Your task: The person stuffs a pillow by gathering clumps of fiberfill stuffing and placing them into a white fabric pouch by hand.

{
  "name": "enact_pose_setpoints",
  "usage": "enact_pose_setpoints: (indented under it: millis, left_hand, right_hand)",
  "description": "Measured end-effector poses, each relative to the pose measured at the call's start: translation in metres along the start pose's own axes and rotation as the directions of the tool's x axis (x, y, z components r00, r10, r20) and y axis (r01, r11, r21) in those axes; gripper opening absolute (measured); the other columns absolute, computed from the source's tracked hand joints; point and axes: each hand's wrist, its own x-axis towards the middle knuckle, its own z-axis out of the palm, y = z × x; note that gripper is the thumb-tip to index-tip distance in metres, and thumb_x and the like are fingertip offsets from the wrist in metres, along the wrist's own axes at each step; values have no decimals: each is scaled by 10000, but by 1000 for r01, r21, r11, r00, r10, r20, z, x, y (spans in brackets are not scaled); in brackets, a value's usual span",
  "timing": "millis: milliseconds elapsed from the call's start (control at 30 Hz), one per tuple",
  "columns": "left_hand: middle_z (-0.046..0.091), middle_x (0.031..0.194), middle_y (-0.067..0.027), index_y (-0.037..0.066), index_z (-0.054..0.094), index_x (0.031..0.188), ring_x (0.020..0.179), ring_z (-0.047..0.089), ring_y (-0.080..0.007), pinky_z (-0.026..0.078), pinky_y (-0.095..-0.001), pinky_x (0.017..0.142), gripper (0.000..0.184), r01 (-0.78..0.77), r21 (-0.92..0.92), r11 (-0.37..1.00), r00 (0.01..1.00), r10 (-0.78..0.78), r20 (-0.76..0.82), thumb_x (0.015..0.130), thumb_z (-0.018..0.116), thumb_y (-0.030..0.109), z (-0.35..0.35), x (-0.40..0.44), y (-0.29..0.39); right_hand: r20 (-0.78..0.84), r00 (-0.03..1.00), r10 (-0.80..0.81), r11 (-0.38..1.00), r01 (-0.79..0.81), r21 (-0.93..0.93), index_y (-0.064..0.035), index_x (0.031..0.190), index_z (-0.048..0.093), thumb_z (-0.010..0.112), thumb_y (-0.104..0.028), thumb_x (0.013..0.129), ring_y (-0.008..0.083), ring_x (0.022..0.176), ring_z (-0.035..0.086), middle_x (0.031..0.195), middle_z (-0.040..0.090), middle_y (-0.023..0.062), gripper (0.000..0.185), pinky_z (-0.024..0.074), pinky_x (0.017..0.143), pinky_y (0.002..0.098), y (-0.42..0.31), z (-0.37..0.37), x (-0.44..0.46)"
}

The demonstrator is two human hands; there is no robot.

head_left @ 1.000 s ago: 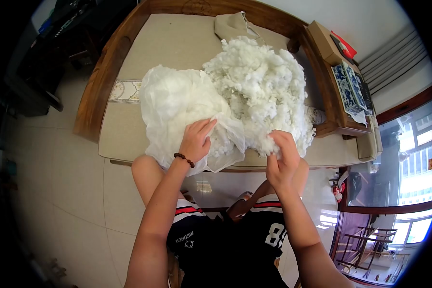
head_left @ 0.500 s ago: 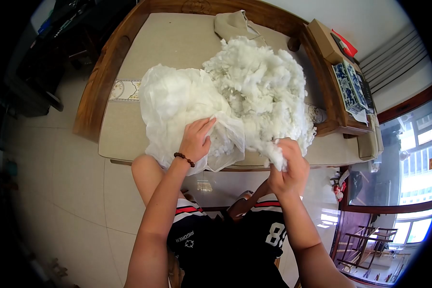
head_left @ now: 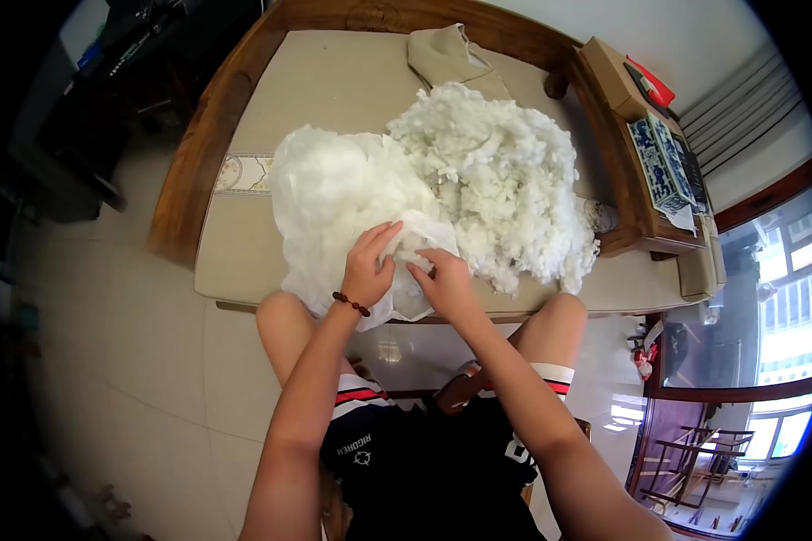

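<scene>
A thin white fabric cushion liner (head_left: 338, 180), plump with filling, lies on the seat with its opening towards me. My left hand (head_left: 370, 266) wears a brown bead bracelet and holds the liner at that opening. Facing it, my right hand (head_left: 444, 281) is at the mouth of the liner, its fingers curled on white stuffing (head_left: 412, 250); its fingertips are partly hidden. Beside the liner, on the right, spreads a big loose heap of white fibre stuffing (head_left: 496, 176).
The wooden bench (head_left: 182, 203) has a beige seat pad (head_left: 334, 77). A crumpled beige cloth cover (head_left: 442, 54) lies behind the heap. On the right side stand a cardboard box (head_left: 607, 74) and a blue-and-white patterned box (head_left: 657, 167). Tiled floor (head_left: 153, 361) extends left.
My right hand has moved left with a clump of stuffing, from the heap's front edge to the liner's opening. The left hand stays at the liner. The view has shifted slightly.
</scene>
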Motion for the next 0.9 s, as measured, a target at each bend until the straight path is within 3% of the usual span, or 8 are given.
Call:
enact_pose_setpoints:
  millis: [100,200,333,433,533,733,800,900]
  left_hand:
    - [649,1319,-215,64,653,1381,1086,664,-379,559,-398,909,566,195,-112,974,978,-185,92,822,664,-30,-9,1,10]
    - [645,1324,-202,85,649,1393,1136,667,-369,567,-392,915,582,-78,-71,994,997,80,25,821,741,26,-10,6,17]
    - [639,1347,-190,80,632,1413,1196,656,-340,548,-370,969,643,-15,21,1000,991,12,130,790,783,31,-1,0,10]
    - [633,1335,-180,76,630,1408,1167,654,-375,559,-402,976,644,-20,60,998,992,13,124,788,805,65,3,-2,2]
    - [638,1340,-181,74,632,1405,1194,647,-374,548,-405,997,629,9,20,1000,996,-11,85,795,783,41,0,0,2]
    - [669,1309,-140,72,660,1374,896,676,-213,555,-297,758,574,94,-90,991,995,-95,-6,810,723,-13,-4,1,7]
    - [677,1289,-124,78,667,1370,731,588,-153,507,-267,653,552,64,-45,997,998,-63,22,826,729,2,-5,-1,4]
    - [682,1283,-118,87,667,1374,689,562,-151,501,-277,643,536,108,-42,993,990,-104,97,847,735,17,-4,-8,10]
  right_hand:
    - [-42,991,-125,988,120,-92,1,1184,698,769,-100,877,342,852,710,1096,689,201,331,561,745,434,-3,9,3]
    - [22,982,-187,976,188,-111,-17,1240,669,751,-51,868,341,931,708,1163,661,178,383,563,794,438,1,10,-9]
    - [28,991,-132,991,133,-22,-13,1271,654,750,-29,858,358,1017,692,1178,670,165,424,554,863,450,7,5,-18]
    - [-90,943,-319,941,304,-148,-9,1321,628,736,-9,845,370,1141,647,1268,654,172,488,516,973,463,5,-3,-26]
    - [61,899,-434,876,436,-207,-2,1363,598,714,-7,836,376,1252,588,1367,614,183,540,468,1044,475,8,-6,-30]
    - [257,863,-435,769,505,-392,38,1369,572,652,-52,857,333,1400,492,1427,563,196,526,443,1109,482,16,23,-19]
    - [325,894,-310,794,431,-428,52,1356,570,632,-43,854,321,1435,460,1435,551,199,514,438,1130,505,16,36,-17]
    - [389,888,-245,758,426,-494,51,1320,597,635,-40,836,328,1423,479,1428,555,202,494,473,1104,490,30,46,-6]
